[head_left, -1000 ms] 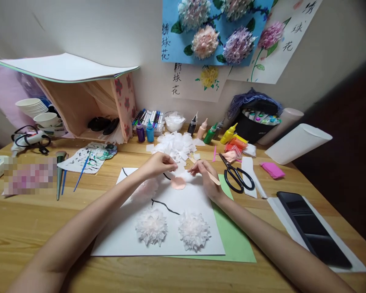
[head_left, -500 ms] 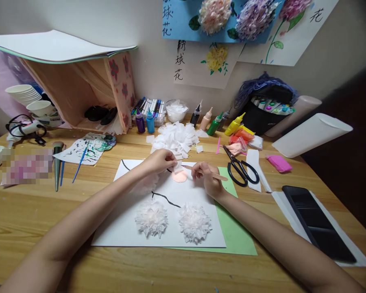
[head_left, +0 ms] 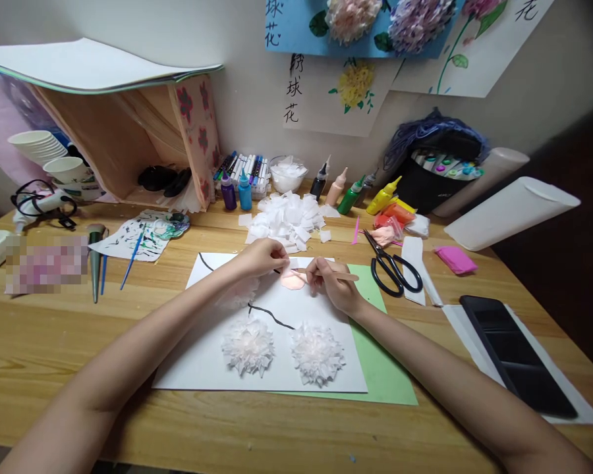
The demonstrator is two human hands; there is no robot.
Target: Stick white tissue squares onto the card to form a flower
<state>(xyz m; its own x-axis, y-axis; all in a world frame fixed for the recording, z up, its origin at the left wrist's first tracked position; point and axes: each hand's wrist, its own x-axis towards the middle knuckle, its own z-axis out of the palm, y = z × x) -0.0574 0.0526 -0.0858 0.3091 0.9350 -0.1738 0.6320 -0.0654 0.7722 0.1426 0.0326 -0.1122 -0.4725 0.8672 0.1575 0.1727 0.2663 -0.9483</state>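
Over the white sheet, my left hand is closed in a pinch on a small white paper piece. Just below it lies a flat peach-coloured clay disc stuck on the sheet. My right hand grips a thin wooden stick, its tip close to the paper piece at the disc's upper edge; whether they touch is unclear. Two ruffled white paper flowers sit on the sheet's near part. Another flower is partly covered by my left forearm. Black lines run between them.
Behind the sheet is a pile of white paper squares. Scissors lie right of a green sheet. Paint bottles stand along the back. A black tray is at right, brushes at left.
My right hand has moved slightly left with the wooden stick, bringing its tip over the disc's upper edge. My left hand stays almost in place. The view has tilted a little.
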